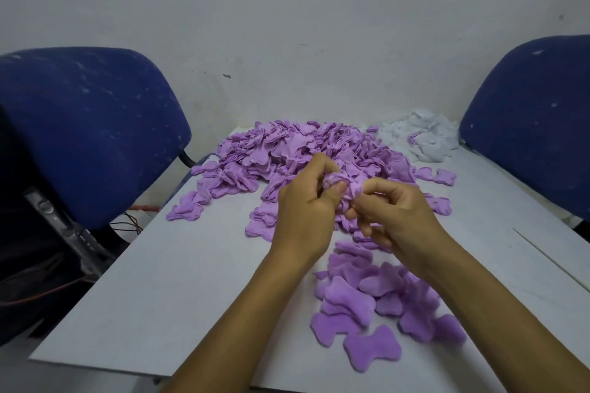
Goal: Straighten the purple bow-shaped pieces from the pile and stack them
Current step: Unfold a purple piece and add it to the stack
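A big pile of crumpled purple bow-shaped pieces [287, 150] covers the far half of the white table [178, 265]. Above its near edge, both hands hold one crumpled purple piece [349, 187] between them. My left hand [306, 210] pinches its left side with thumb and fingers. My right hand [392, 214] pinches its right side with curled fingers. Nearer to me, under my right forearm, lies a loose heap of flattened purple bows [367, 303], spread out and overlapping.
A heap of white fabric pieces [421, 137] sits at the table's far right. Blue padded chairs stand on the left [83, 131] and on the right [536, 124]. A white wall runs close behind the table. Cables and a metal frame [64, 233] lie at the lower left.
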`<action>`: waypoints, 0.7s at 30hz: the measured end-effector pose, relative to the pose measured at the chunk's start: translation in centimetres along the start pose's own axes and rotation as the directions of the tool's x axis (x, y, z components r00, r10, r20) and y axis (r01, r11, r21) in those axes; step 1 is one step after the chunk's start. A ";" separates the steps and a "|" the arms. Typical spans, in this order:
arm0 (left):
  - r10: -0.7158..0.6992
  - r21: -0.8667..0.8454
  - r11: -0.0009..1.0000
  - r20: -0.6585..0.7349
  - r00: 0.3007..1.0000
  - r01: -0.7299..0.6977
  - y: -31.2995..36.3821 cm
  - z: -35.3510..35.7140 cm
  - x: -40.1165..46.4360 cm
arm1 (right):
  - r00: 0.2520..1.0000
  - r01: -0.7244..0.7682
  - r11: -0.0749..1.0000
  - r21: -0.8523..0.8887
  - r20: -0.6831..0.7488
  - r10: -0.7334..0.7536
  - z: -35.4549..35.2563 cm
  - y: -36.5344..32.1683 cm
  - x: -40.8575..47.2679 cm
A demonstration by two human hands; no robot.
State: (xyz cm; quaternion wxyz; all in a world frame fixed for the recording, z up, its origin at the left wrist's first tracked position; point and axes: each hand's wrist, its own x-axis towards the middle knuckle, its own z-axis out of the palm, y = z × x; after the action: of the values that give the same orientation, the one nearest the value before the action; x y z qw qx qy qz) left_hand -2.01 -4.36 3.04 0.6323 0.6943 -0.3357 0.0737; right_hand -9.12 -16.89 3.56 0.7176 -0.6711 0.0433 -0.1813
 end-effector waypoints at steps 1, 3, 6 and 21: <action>0.002 -0.005 1.000 0.008 1.000 -0.002 0.0 0.0 -0.1 | 0.999 0.006 1.000 -0.011 -0.041 -0.007 0.3 0.1 0.0; 0.002 -0.018 1.000 0.045 0.999 -0.001 0.0 0.5 -0.3 | 0.988 0.035 0.997 -0.064 -0.150 -0.045 0.5 0.4 0.3; 0.001 -0.014 1.000 0.106 0.994 0.000 0.1 1.5 -0.8 | 0.950 0.056 0.969 -0.241 -0.284 -0.126 0.1 0.9 0.8; 0.128 -0.019 0.992 0.123 0.984 -0.127 2.1 3.1 -0.7 | 0.874 0.139 0.623 -0.770 -0.200 -0.442 -0.8 0.8 1.8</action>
State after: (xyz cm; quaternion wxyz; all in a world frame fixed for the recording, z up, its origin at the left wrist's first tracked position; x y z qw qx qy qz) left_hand -4.78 -6.94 3.81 0.6080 0.6712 -0.4185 0.0689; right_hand -7.57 -18.19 2.99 0.3245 -0.8521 0.1358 -0.3875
